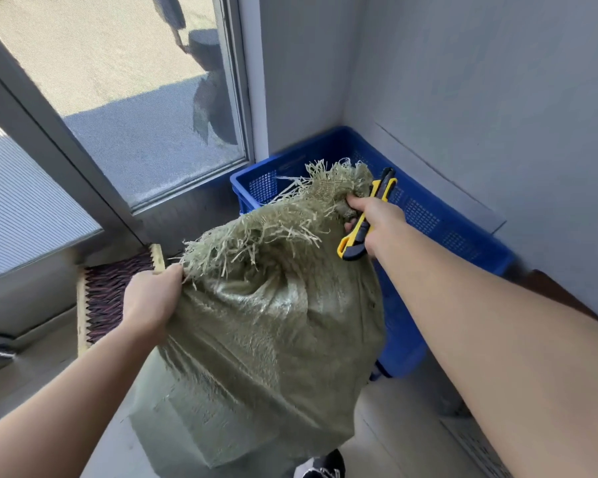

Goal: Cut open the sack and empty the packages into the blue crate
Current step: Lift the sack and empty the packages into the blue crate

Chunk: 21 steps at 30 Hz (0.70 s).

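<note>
While both hands grip it, the sack (256,332) stands upright.

Storeroom/entry corner by glass door (118,98): bare walls, doormat (114,291), blue crate (428,215).

Frayed green sack (256,322) upright — touching blue crate (425,215).

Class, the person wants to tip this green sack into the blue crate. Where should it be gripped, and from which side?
Probably the bottom corners of the sack, from below on the near side. Its frayed mouth already leans over the blue crate, held by the left hand and right hand, which also holds the knife.
</note>
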### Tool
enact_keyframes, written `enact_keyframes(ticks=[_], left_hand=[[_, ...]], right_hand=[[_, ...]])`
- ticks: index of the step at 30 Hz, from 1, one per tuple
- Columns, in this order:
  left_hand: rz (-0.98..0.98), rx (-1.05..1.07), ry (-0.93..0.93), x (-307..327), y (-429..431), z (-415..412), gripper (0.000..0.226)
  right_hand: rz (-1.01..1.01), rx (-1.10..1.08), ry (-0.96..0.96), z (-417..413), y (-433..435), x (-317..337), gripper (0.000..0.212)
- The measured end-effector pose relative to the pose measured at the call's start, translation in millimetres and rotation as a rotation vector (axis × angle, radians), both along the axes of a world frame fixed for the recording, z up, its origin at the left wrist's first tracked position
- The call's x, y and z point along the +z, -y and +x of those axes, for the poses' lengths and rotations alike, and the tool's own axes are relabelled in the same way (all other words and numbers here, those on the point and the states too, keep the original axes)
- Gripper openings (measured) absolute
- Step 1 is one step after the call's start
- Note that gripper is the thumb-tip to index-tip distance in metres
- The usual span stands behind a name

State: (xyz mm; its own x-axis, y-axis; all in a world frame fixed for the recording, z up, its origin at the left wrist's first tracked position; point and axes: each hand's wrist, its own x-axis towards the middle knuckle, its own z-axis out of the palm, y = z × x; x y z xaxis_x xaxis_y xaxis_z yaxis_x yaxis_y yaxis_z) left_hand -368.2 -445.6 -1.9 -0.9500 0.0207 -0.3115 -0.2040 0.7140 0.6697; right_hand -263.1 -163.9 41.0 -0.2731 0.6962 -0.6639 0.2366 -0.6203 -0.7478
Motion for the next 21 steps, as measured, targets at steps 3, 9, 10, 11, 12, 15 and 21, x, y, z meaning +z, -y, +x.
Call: enact_keyframes(ticks=[3,9,10,11,12,15,21], left_hand=[[-0.05,-0.022,-0.069,18.7,-9.1,5.5,0.038],[0.024,0.028,-0.105,50.9,-19.6,-4.3,0.037],[0.027,0.029,-0.111,58.0,-21.7,-6.4,0.034],[0.03,0.028,-0.125,65.0,-24.0,-8.1,0.032],[0.038,0.032,-0.137,72.1,-27.6,-8.5,0.033],[0.053,0.047,-0.143,84.7,-39.8,-8.0,0.033],[0.076,0.04,-0.13,87.8,-66.2,-14.9,0.027]], right_hand=[[-0.004,0.029,-0.015,1.8,-8.9,7.4,0.033],[-0.002,0.037,-0.074,-1.1,-26.0,24.1,0.038],[0.004,0.043,-0.086,-3.0,-28.6,29.0,0.037],[0.009,0.044,-0.096,-5.0,-30.9,33.4,0.035],[0.015,0.045,-0.104,-6.7,-33.5,37.7,0.031],[0.029,0.032,-0.112,-9.5,-41.8,43.7,0.022],[0.002,-0.023,-0.117,-11.0,-62.6,22.4,0.032]])
